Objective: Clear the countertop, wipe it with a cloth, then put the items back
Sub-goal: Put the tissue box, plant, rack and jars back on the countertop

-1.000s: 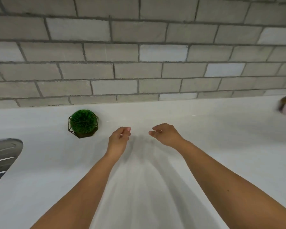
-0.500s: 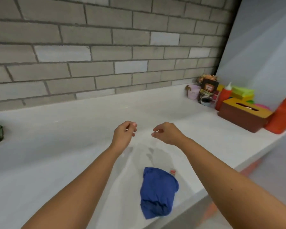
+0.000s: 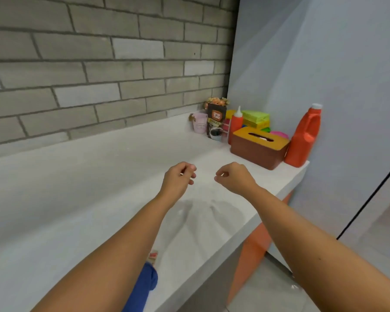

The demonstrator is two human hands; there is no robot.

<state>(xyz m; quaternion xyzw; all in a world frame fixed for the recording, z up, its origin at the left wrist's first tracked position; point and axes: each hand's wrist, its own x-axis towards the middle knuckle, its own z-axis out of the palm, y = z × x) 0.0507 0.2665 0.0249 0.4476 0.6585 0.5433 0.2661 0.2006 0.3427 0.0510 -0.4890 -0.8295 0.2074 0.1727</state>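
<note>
My left hand (image 3: pixel 178 179) and my right hand (image 3: pixel 234 179) hover side by side above the white countertop (image 3: pixel 77 188), fingers loosely curled, holding nothing. A blue cloth (image 3: pixel 144 287) lies crumpled near the counter's front edge, partly hidden under my left forearm. Grouped in the far right corner are a brown tissue box (image 3: pixel 257 149) with a yellow lid, an orange jug (image 3: pixel 303 140), a red squeeze bottle (image 3: pixel 236 124), a pink cup (image 3: pixel 199 125), a dark packet (image 3: pixel 216 118) and stacked green and yellow sponges (image 3: pixel 257 118).
A grey brick wall (image 3: pixel 99 75) runs behind the counter and a pale blue wall (image 3: pixel 324 64) closes its right end. The counter's front edge drops to orange cabinet fronts (image 3: pixel 250 255) and a tiled floor (image 3: pixel 268 293).
The view has swung to the right: the green plant and the sink have left the frame and the corner items have come in. Both hands keep the same pose.
</note>
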